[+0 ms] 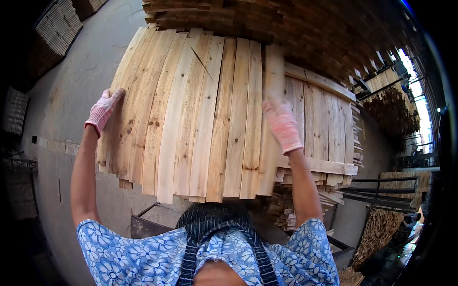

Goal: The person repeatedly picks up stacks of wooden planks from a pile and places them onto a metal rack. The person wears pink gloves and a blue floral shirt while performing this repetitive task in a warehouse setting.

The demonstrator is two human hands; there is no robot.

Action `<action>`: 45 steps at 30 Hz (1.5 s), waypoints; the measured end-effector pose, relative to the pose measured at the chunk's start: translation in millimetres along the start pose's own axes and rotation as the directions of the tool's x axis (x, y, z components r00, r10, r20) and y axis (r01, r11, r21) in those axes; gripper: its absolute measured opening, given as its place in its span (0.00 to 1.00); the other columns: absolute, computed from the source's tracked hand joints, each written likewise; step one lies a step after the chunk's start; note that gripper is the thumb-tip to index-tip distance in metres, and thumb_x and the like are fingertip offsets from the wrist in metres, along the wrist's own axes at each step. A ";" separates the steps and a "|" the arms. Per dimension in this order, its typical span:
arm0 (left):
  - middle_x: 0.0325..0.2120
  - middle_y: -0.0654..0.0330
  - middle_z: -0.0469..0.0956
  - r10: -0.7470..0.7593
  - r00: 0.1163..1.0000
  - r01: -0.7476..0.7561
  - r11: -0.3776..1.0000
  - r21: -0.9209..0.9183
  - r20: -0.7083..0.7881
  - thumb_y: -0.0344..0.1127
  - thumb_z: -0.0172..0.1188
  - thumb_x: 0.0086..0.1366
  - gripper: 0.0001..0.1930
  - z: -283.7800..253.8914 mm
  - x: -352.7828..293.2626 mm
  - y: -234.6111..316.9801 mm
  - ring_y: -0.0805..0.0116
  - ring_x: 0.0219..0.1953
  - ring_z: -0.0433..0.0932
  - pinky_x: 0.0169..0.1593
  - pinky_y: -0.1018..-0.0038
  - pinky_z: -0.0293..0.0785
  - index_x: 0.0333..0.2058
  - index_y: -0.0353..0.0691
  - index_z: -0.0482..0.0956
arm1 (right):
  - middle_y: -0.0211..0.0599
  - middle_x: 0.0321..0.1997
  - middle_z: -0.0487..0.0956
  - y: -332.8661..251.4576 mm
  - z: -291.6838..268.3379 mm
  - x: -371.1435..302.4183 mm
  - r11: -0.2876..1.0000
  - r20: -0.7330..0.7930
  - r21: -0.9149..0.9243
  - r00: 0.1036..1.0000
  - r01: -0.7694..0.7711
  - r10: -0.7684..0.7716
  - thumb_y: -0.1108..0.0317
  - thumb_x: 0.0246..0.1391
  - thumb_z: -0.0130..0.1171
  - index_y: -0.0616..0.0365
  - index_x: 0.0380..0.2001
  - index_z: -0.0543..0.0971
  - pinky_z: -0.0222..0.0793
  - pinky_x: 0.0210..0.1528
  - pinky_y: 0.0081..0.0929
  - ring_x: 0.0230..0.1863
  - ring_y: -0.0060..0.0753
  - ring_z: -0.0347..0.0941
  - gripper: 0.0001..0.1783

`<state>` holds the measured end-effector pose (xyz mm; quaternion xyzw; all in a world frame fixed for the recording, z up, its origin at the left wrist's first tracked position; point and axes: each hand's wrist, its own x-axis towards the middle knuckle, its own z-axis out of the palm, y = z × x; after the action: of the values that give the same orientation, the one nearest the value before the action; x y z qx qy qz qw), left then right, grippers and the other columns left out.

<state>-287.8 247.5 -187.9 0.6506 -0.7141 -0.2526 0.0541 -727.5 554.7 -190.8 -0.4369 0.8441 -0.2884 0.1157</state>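
View from a head camera, looking at a wide layer of pale wooden slats (200,119) laid side by side on top of a stack; the slats fill the middle of the picture, running from twelve o'clock down to six. The left hand (102,110), in a pink and white knit glove, rests flat against the outer edge of the layer at nine o'clock, fingers extended, pressing and gripping nothing. The right hand (281,125), gloved the same, is closed around one upright slat (273,71) at about two o'clock; that slat is blurred, so the exact hold is hard to tell. Below, at six o'clock, are the person's blue flowered sleeves and a dark striped apron (214,224). A judgement of risk: the slat ends overhang the stack's near edge unevenly, so a push could slide some off toward the person; rough wood may splinter. A dark metal cart (148,224) at seven o'clock shows only its rim; its contents are hidden. More slat stacks (334,28) rise at one o'clock.
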 end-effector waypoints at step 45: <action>0.66 0.48 0.68 0.517 -0.753 -0.658 -0.598 -0.459 0.406 0.39 0.53 0.73 0.29 505.3 -618.1 717.9 0.57 0.69 0.66 0.70 0.67 0.63 0.70 0.39 0.62 | 0.45 0.53 0.81 492.4 -50.2 -380.6 0.441 -0.401 0.845 0.189 -0.303 0.897 0.55 0.69 0.52 0.61 0.58 0.75 0.69 0.59 0.31 0.56 0.40 0.76 0.24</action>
<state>-1049.2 1004.1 -160.9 -0.4873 -0.8589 -0.1494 -0.0496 -855.3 1102.7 -461.4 0.2245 0.7452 -0.6252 -0.0587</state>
